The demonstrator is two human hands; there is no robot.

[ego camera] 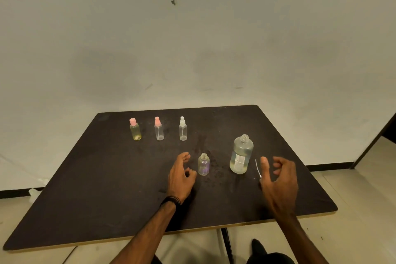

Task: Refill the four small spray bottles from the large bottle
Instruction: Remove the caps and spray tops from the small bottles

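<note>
The large clear bottle [241, 154] stands uncapped on the dark table [107, 188], partly full of pale liquid. Left of it stands a small uncapped bottle [203, 164] with a purple tint. My left hand [181, 174] hovers just left of that small bottle, fingers loosely spread, holding nothing. My right hand [278, 180] hovers right of the large bottle, fingers loosely curled and empty. A thin white spray tube [258, 168] lies on the table between the large bottle and my right hand. Three capped small bottles stand at the back: pink flip-cap [135, 129], pink sprayer [158, 128], white sprayer [182, 128].
A pale wall rises behind the table's far edge. The table's light wooden rim [278, 221] runs along the near side, with a metal leg [227, 244] below. A dark shoe [258, 246] shows on the floor at lower right.
</note>
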